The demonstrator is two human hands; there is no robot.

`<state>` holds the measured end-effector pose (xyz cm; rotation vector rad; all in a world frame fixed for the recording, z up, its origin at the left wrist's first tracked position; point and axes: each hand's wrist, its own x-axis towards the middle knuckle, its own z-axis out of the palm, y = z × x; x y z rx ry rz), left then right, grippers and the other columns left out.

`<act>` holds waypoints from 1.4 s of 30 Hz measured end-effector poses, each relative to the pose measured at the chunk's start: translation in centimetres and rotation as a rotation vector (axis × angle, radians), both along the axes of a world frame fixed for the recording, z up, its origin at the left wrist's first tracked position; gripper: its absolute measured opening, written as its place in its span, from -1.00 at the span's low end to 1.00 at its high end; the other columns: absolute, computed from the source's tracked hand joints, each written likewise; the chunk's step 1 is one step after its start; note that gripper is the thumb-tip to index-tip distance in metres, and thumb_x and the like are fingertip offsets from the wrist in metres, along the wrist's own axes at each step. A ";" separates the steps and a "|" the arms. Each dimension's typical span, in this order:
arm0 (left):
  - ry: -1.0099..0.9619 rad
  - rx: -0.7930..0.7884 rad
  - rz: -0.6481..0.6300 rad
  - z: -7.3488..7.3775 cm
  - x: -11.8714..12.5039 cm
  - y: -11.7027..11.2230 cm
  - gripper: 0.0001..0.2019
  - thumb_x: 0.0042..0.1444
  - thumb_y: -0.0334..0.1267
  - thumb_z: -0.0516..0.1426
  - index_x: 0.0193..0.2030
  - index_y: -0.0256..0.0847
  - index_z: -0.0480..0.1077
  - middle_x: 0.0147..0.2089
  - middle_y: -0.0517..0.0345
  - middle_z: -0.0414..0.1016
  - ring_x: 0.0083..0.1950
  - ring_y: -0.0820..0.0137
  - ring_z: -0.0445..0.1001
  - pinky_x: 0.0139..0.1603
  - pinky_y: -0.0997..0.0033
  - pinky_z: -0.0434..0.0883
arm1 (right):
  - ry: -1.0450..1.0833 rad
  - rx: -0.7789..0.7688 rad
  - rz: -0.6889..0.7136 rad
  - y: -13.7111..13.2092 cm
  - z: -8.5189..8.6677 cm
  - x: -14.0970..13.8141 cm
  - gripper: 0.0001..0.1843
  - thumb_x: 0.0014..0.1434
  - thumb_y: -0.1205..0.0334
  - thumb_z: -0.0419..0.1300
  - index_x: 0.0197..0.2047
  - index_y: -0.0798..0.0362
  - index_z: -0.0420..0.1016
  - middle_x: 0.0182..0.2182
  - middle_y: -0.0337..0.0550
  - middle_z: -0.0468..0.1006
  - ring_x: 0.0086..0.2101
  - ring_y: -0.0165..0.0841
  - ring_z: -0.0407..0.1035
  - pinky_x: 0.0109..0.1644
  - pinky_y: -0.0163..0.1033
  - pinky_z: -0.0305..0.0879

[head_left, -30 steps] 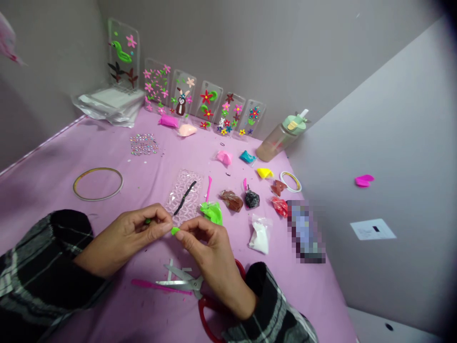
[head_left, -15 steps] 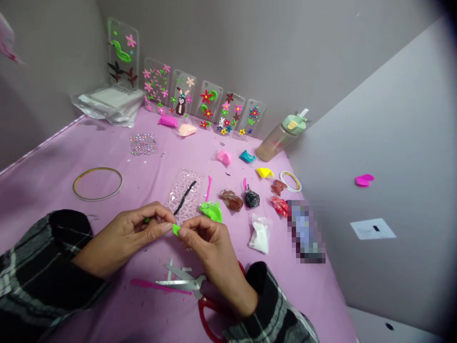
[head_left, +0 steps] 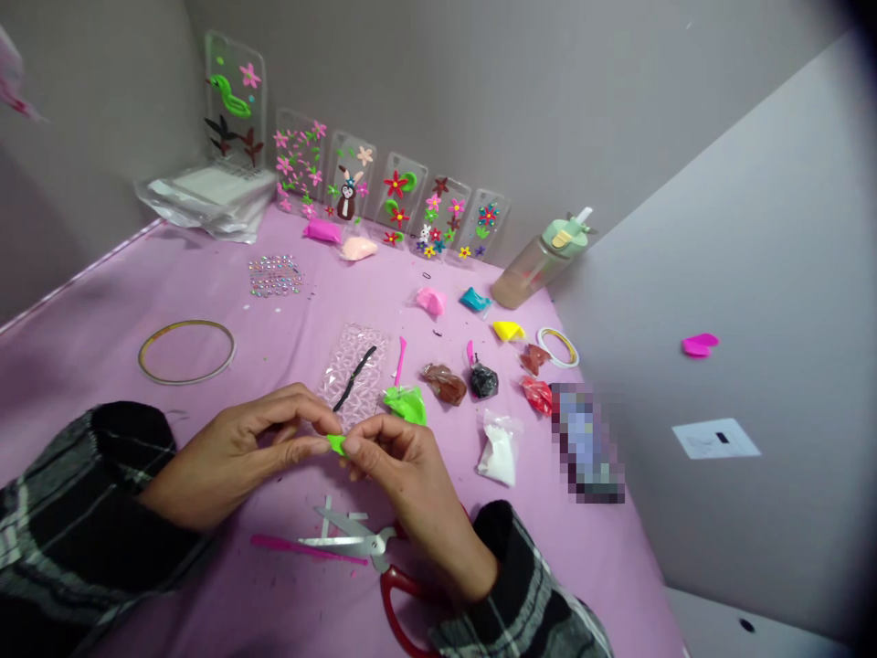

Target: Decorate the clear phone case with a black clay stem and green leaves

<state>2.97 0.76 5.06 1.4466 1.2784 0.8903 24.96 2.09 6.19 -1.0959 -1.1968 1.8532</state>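
Note:
A small piece of bright green clay is pinched between the fingertips of my left hand and my right hand. Both hands are closed on it, thumbs towards me, just above the table. Behind them lies a clear patterned phone case with a thin black clay strip along it. A bag of green clay rests beyond my right fingers. Below my hands are red-handled scissors, blades apart, partly covered by my right wrist, and a pink modelling tool.
Bags of brown clay, black clay and white clay lie to the right. Decorated phone cases lean on the back wall near a bottle. A bangle-like ring and a gem sheet lie left.
The green clay piece between my fingertips has turned and looks flatter. My left fingers have moved slightly closer to my right; a green bit seen at my left fingers earlier is now hidden.

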 end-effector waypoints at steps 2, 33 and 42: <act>-0.011 0.009 0.007 -0.1 0.0 -0.1 -0.78 0.24 0.08 0.36 -0.24 0.06 0.75 -0.21 0.18 0.69 -0.17 0.29 0.61 -0.17 0.42 0.48 | -0.001 0.005 -0.003 0.0 0.0 0.0 -0.52 0.14 -0.22 0.64 -0.33 0.01 0.68 -0.48 -0.32 0.58 -0.44 -0.40 0.41 -0.27 -0.27 0.37; 0.005 0.259 -0.055 -1.7 -1.2 0.0 -0.79 0.46 0.07 0.33 -0.06 0.08 0.74 -0.17 0.25 0.66 -0.28 0.42 0.51 -0.27 0.50 0.39 | 0.036 -0.066 0.005 0.0 -0.3 0.1 -0.56 0.10 -0.17 0.67 -0.30 0.01 0.72 -0.47 -0.32 0.60 -0.44 -0.41 0.41 -0.22 -0.26 0.39; 0.005 0.339 -0.130 -2.5 -1.0 -0.2 -0.78 0.51 0.07 0.30 0.11 0.12 0.72 -0.14 0.25 0.66 -0.31 0.46 0.49 -0.35 0.55 0.35 | 0.051 -0.080 0.017 -0.1 -0.3 -0.1 -0.53 0.09 -0.22 0.67 -0.35 0.01 0.72 -0.48 -0.32 0.61 -0.44 -0.43 0.41 -0.22 -0.26 0.38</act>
